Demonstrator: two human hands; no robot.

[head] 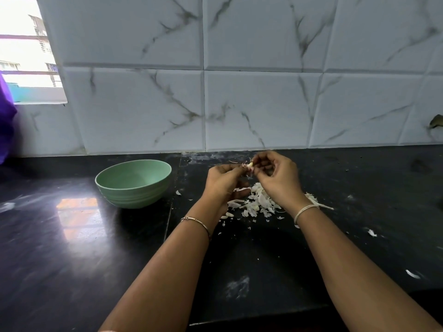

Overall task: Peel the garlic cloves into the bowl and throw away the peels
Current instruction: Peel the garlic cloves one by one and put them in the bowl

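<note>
Head view: both forearms reach up from 6 o'clock and meet above the black table (72, 248). The left hand (223, 182) and right hand (278, 180) have curled fingers (261, 159) that pinch one garlic clove (250, 164) between them, held in the air. A pile of peels (256, 204) lies directly below. A green bowl (134, 183) stands at 9 o'clock of the hands. Behind is a marbled tile wall (263, 104), with a window (26, 51) at 10 o'clock.

counter (72, 236): glossy dark stone; bowl (134, 195): matt green; peels (254, 204): papery; wall tiles (259, 104): smooth marble-look
</note>
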